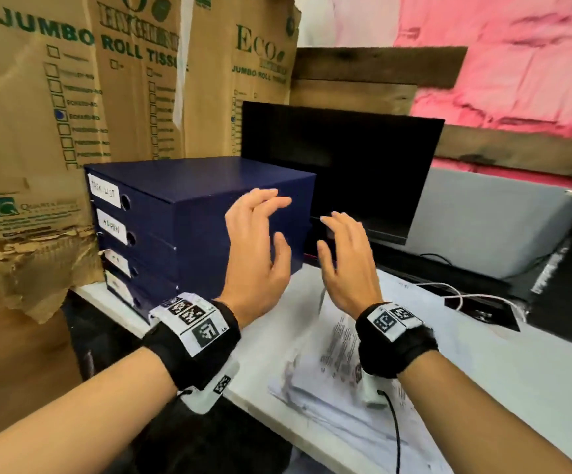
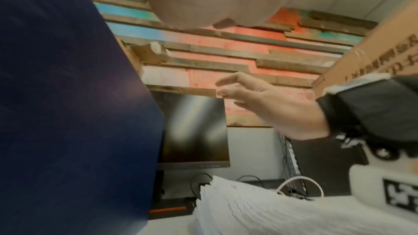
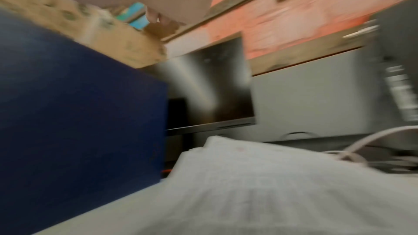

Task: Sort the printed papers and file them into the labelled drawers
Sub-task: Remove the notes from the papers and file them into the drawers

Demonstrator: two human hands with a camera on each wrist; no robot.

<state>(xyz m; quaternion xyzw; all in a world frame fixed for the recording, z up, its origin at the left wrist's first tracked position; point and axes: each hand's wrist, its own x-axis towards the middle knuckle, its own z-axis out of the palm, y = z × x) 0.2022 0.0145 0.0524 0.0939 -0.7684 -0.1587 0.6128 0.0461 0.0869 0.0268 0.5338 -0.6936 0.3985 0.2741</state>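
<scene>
Hovering with both grips released and holding nothing: left hand [image 1: 255, 249] beside the navy drawer unit [image 1: 205, 213], right hand [image 1: 347, 265] just above the paper stack [image 1: 332, 364]. Lying unsorted on the worktop [image 1: 503, 378] at six o'clock of the hands, with the four labelled drawers at ten o'clock looking closed. Judging filing as barely starting, seemingly everything remaining.

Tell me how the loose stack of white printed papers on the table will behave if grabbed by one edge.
The loose stack of white printed papers would likely droop, being thin unbound sheets. Its edges already sit fanned and uneven, so sheets probably slide apart on the white table. Both the left hand and right hand hover open, so a two-handed lift seems safer.
</scene>
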